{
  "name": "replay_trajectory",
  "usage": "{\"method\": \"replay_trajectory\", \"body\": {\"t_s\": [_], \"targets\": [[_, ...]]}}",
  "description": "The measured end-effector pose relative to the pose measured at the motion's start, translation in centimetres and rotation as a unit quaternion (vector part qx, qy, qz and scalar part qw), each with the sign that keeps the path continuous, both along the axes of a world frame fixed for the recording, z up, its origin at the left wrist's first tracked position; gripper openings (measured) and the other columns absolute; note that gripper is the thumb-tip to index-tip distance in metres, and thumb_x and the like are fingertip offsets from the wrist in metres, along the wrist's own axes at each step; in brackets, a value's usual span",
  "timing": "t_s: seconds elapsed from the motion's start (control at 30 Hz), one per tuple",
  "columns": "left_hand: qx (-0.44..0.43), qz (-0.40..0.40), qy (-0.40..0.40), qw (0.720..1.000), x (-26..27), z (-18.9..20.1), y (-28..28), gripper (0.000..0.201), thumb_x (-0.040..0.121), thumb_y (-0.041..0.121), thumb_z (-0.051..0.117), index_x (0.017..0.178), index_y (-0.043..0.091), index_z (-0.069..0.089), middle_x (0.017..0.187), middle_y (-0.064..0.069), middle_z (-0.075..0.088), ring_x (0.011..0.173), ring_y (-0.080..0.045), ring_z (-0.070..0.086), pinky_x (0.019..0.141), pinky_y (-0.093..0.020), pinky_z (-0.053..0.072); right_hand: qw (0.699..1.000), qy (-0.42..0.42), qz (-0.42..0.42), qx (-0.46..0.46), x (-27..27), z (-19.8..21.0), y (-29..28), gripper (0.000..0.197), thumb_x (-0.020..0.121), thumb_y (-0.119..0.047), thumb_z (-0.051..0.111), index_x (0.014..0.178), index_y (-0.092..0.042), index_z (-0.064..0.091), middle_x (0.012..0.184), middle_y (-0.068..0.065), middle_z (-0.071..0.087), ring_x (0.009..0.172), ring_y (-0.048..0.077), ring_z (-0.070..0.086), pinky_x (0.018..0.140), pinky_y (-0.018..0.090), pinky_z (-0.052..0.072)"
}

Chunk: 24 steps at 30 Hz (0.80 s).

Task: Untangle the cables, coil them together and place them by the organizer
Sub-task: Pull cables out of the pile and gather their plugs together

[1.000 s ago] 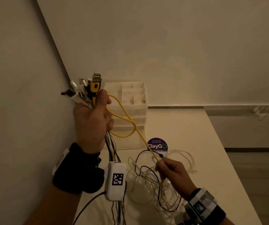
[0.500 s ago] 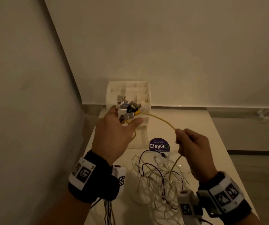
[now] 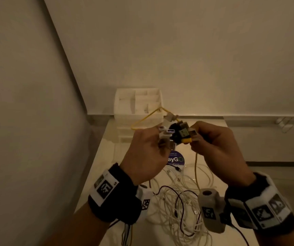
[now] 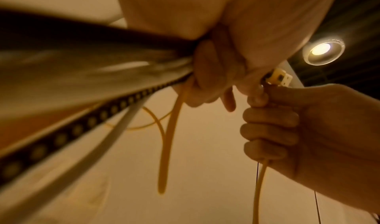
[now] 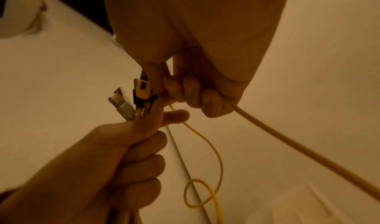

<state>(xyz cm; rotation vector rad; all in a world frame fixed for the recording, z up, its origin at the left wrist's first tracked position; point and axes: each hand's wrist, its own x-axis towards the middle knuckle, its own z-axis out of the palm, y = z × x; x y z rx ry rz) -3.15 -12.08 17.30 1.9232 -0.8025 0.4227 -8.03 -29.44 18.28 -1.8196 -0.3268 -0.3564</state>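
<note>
Head view shows the left hand [image 3: 143,157] clenched round a bunch of cable plugs [image 3: 175,134], raised above the table [image 3: 231,183] in front of the organizer [image 3: 137,103]. The right hand [image 3: 219,150] meets it there, fingers curled round the yellow cable [image 3: 196,171] just below its plug. From the wrist views, both fists are wrapped tight, and the yellow cable leaves the left fist in a loop [image 5: 216,159] that crosses itself lower down.

Beyond the hands, a yellow bend [image 3: 146,118] arches toward the organizer's front. Below, the white cables [image 3: 176,206] and a thin dark one [image 3: 180,197] lie in a loose heap on the table's near half, not yet coiled.

The risks, as I judge them: pulling the yellow cable through while that small loop is crossed could draw it into a knot. The arching bend could snag the organizer's rim and tug it along. The plugs fan out unevenly, so a slack left grip could let one slip back into the heap. Lifting the trailing lengths quickly could drag the heap toward the near edge.
</note>
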Motion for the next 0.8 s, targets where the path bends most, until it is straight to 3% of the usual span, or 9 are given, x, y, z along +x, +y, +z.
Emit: {"method": "replay_trajectory", "body": {"t_s": [0.1,0.2,0.33,0.4,0.5,0.57,0.67,0.73,0.8], "targets": [[-0.048,-0.010,0.021,0.999,-0.2,-0.3,0.3,0.009,0.079,0.004,0.071,0.081,0.013,0.071,0.071,0.006,0.070,0.072,-0.012,0.067,0.068,-0.022,0.050,0.999,0.035,0.024,0.032,-0.3,-1.1,-0.1,0.032,0.086,-0.043,0.055,0.071,-0.017,0.066,0.060,0.003,0.054,0.055,0.004,0.043,0.055,0.021,0.036],[-0.101,-0.043,0.039,0.993,-0.5,0.7,0.3,0.030,0.077,0.012,0.077,0.101,0.028,0.069,0.088,0.025,0.069,0.089,0.007,0.065,0.079,-0.005,0.044,0.997,0.060,0.039,0.017,-1.0,-2.6,0.6,0.028,0.089,-0.040,0.052,0.069,-0.025,0.065,0.057,0.003,0.051,0.054,0.005,0.043,0.055,0.020,0.036],[-0.011,-0.033,0.063,0.997,0.4,-1.3,0.4,0.018,0.080,-0.001,0.071,0.092,0.012,0.074,0.084,-0.004,0.073,0.080,-0.019,0.069,0.074,-0.039,0.054,0.996,0.072,0.036,0.045,-0.9,-3.8,1.9,0.033,0.093,-0.033,0.054,0.085,-0.006,0.071,0.067,0.026,0.054,0.055,0.012,0.041,0.055,0.024,0.036],[0.042,-0.030,0.054,0.997,0.7,-2.1,0.6,0.011,0.082,0.001,0.066,0.087,0.008,0.072,0.078,-0.006,0.070,0.073,-0.021,0.066,0.068,-0.043,0.051,0.994,0.081,0.037,0.063,-1.0,-4.1,2.1,0.032,0.094,-0.028,0.051,0.088,-0.003,0.070,0.066,0.020,0.054,0.055,0.010,0.040,0.056,0.023,0.035],[0.061,0.013,0.010,0.998,0.9,-1.9,1.5,0.012,0.083,0.008,0.061,0.079,0.008,0.072,0.074,-0.005,0.070,0.064,-0.012,0.061,0.065,-0.032,0.051,0.991,0.102,0.052,0.068,-1.7,-5.3,2.3,0.023,0.095,-0.025,0.049,0.090,-0.016,0.070,0.061,0.001,0.044,0.055,0.012,0.036,0.055,0.024,0.033],[-0.010,0.067,0.050,0.996,1.4,-1.4,2.8,0.018,0.086,0.019,0.060,0.096,0.014,0.074,0.089,0.000,0.073,0.076,-0.002,0.063,0.071,-0.019,0.051,0.987,0.133,0.045,0.079,-2.7,-7.0,2.5,0.022,0.095,-0.024,0.048,0.090,-0.019,0.069,0.058,-0.003,0.040,0.052,0.011,0.034,0.052,0.023,0.031],[-0.081,0.154,0.055,0.983,3.2,-0.7,5.2,0.024,0.088,0.035,0.060,0.111,0.029,0.066,0.097,0.009,0.069,0.087,0.000,0.062,0.074,-0.022,0.048,0.968,0.219,0.044,0.115,-5.4,-10.3,1.8,0.021,0.093,-0.025,0.048,0.091,-0.016,0.068,0.056,-0.004,0.036,0.049,0.011,0.029,0.048,0.021,0.028],[-0.088,0.169,0.057,0.980,3.7,-0.8,6.8,0.022,0.090,0.027,0.064,0.111,0.020,0.069,0.094,0.005,0.072,0.085,-0.005,0.063,0.072,-0.020,0.047,0.940,0.298,0.048,0.156,-8.2,-12.5,1.4,0.021,0.091,-0.027,0.052,0.091,-0.012,0.067,0.056,0.000,0.032,0.050,0.014,0.024,0.047,0.024,0.021],[-0.087,0.151,0.107,0.979,3.3,-1.2,7.3,0.020,0.091,0.018,0.065,0.104,0.004,0.071,0.079,0.005,0.075,0.076,-0.015,0.065,0.061,-0.015,0.045,0.911,0.367,0.070,0.176,-11.0,-14.1,1.0,0.024,0.089,-0.029,0.055,0.090,-0.007,0.065,0.057,0.002,0.028,0.051,0.015,0.021,0.049,0.027,0.017]]}}
